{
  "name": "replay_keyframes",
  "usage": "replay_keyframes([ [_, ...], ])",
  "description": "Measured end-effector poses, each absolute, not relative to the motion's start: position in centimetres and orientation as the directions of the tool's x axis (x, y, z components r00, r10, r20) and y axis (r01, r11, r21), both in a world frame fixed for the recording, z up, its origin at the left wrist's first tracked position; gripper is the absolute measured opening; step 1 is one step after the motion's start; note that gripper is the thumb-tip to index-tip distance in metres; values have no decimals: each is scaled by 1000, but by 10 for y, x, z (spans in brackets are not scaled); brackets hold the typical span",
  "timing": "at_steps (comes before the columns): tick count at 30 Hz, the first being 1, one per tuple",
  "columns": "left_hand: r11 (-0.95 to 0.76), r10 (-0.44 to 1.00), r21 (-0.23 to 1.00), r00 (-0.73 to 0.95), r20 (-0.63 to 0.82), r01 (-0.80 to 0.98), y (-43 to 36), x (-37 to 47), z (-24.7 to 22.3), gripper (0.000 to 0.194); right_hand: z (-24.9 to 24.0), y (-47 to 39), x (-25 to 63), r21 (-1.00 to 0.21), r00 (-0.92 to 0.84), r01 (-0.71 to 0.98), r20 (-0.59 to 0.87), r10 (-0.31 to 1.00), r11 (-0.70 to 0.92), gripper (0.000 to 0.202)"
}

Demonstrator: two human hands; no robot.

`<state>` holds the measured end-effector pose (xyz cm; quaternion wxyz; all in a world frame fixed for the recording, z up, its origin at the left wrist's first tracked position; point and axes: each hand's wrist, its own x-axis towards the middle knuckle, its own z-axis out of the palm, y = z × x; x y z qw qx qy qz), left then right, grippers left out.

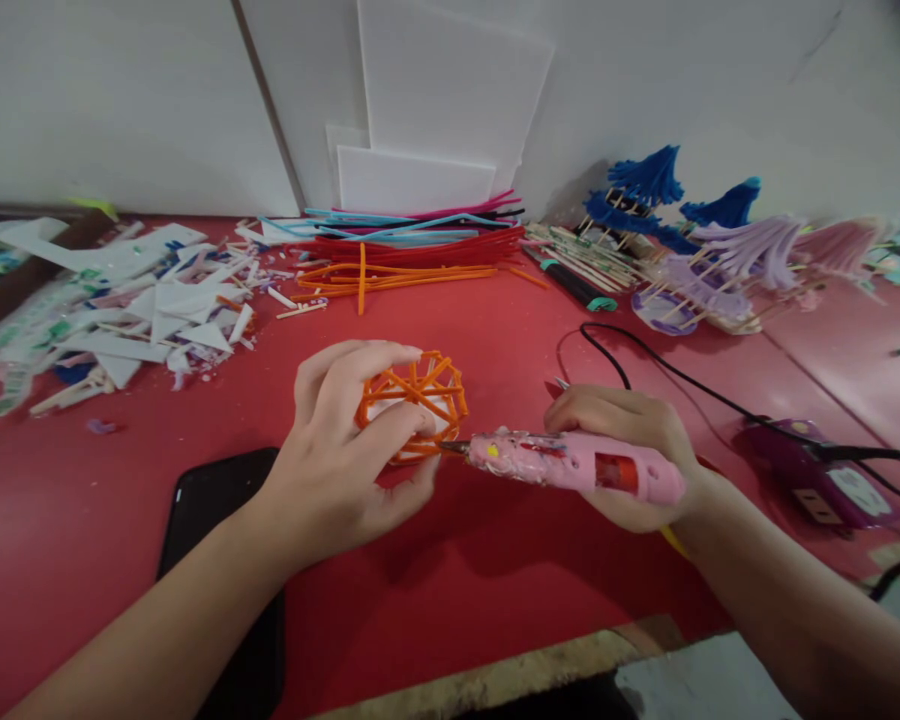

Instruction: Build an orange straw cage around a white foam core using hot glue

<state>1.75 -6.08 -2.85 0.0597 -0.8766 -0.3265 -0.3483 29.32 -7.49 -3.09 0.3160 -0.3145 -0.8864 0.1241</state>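
Over the smooth red table [510, 345], our left hand [345, 440], half-curled, holds a rounded orange lattice [415, 386]; our right hand [630, 418] grips a lumpy pink glue gun [529, 462].

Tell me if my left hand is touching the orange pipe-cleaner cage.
Touching. The head view shows your left hand curled around the side of the orange pipe-cleaner cage, covering some of its strands.

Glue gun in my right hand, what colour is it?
The glue gun is mostly pink, best seen in the head view.
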Motion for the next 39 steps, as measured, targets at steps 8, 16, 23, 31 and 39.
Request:
replay_keyframes([
  [8, -768, 556, 146, 535, 636, 624, -61, 18, -29, 21, -28, -76, 292, -409, -592, 513, 468, 656, 755, 10],
  [16, -761, 565, 156, 527, 635, 629, -61, 19, -28, 16, -25, -77, 291, -385, -575, 530, 491, 654, 755, 8],
  [23, -766, 559, 149, 534, 634, 625, -61, 18, -29, 15, -25, -76, 294, -338, -557, 566, 516, 651, 752, 10],
  [31, -760, 567, 153, 530, 630, 632, -62, 18, -29, 16, -22, -77, 295, -352, -544, 576, 508, 668, 738, 15],
  [39, -751, 577, 166, 512, 636, 639, -61, 19, -29, 15, -24, -75, 296, -366, -535, 576, 508, 675, 731, 11],
])
